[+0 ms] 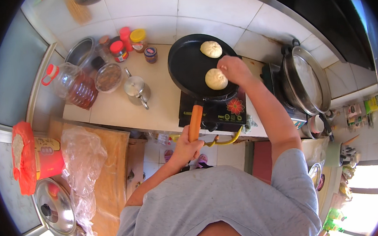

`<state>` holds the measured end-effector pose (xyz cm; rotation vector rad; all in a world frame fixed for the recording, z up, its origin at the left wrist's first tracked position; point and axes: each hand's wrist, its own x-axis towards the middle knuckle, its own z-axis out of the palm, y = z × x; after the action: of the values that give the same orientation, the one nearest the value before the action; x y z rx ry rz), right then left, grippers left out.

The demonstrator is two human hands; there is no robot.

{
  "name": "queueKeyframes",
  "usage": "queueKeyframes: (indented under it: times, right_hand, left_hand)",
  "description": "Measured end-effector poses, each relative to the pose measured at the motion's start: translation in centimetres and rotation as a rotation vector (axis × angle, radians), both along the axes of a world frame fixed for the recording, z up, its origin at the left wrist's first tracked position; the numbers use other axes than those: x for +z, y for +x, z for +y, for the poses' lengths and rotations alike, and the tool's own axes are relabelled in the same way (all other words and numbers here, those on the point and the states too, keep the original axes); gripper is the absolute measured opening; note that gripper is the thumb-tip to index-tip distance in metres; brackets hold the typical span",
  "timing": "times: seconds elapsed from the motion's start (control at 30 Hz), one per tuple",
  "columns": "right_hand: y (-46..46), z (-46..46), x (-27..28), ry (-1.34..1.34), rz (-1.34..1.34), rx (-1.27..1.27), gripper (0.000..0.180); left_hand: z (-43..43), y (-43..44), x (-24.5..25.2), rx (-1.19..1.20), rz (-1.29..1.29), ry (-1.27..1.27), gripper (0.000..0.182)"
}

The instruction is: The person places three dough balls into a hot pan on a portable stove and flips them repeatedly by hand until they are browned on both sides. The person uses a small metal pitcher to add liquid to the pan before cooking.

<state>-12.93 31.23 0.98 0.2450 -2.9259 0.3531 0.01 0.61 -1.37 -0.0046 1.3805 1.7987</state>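
A black frying pan (185,69) rests on a black gas stove (213,113) with a red flower printed on its top. My left hand (187,149) is wrapped around the pan's orange-brown handle (195,120). Two pale pleated buns sit in the pan: one bun (211,49) towards the back, the other bun (216,79) nearer me. Over the right side of the pan, my right hand (233,69) has its fingers bunched at the edge of the nearer bun. Its fingertips are partly hidden, so whether they pinch the dough is unclear.
Left of the pan stand a metal oil pot (136,88), a covered plastic tub (108,77), a large plastic oil jug (78,88) and several jars. A steel steamer pot (304,80) occupies the right. A yellow gas hose (227,142) hangs below the counter edge.
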Motion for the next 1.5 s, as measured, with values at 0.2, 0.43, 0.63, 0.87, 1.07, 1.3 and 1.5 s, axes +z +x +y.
queueKeyframes:
  times: [0.2, 0.43, 0.63, 0.87, 1.07, 1.3, 1.5]
  right_hand:
    - [1.1, 1.3, -0.7, 0.158, -0.187, -0.140, 0.014]
    - [0.0, 2.4, -1.0, 0.100, -0.103, -0.180, 0.015]
    - [-1.8, 3.2, -0.8, 0.175, -0.162, -0.145, 0.014]
    - [0.8, 2.3, -0.2, 0.239, -0.255, -0.007, 0.005]
    - [0.4, 3.6, -0.6, 0.243, -0.216, 0.032, 0.005]
    - [0.7, 2.6, 0.3, 0.079, -0.225, -0.107, 0.021]
    - [0.7, 2.5, 0.5, 0.101, -0.284, 0.005, 0.018]
  left_hand:
    - [-0.1, 0.0, -0.3, -0.004, 0.005, -0.005, 0.047]
    - [-0.1, -0.1, -0.4, 0.003, 0.008, 0.016, 0.046]
    - [-0.1, -0.2, -0.5, 0.000, -0.004, 0.015, 0.046]
    - [-0.2, -0.2, -0.5, -0.007, -0.004, 0.029, 0.046]
    - [-0.2, -0.2, -0.6, -0.012, 0.008, 0.039, 0.046]
    - [-0.4, -0.2, -0.6, -0.016, -0.007, 0.032, 0.046]
    - [-0.2, -0.2, -0.5, -0.012, 0.015, 0.022, 0.047]
